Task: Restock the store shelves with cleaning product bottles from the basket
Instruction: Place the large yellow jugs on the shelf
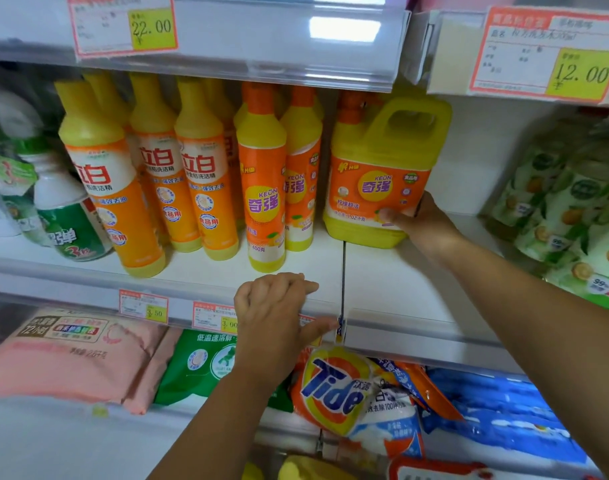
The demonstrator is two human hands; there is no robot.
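A big yellow jug (pixel 382 171) with an orange KEON label and a moulded handle stands on the white shelf (pixel 393 278), tilted slightly. My right hand (pixel 424 223) grips its lower right corner, thumb across the front of the label. My left hand (pixel 278 313) holds the shelf's front edge rail, fingers curled over the top and thumb along the front. Left of the jug stand two slim KEON bottles (pixel 265 188) and several taller yellow-and-orange dish soap bottles (pixel 199 174). The basket is out of view.
Green-and-white bottles (pixel 67 209) stand at the far left, and clear orange-print bottles (pixel 569 209) at the right. The shelf above carries price tags (pixel 545 53). Below lie pink packs (pixel 67 355), a green bag, a Tide bag (pixel 334 389) and blue packs. Bare shelf lies right of the jug.
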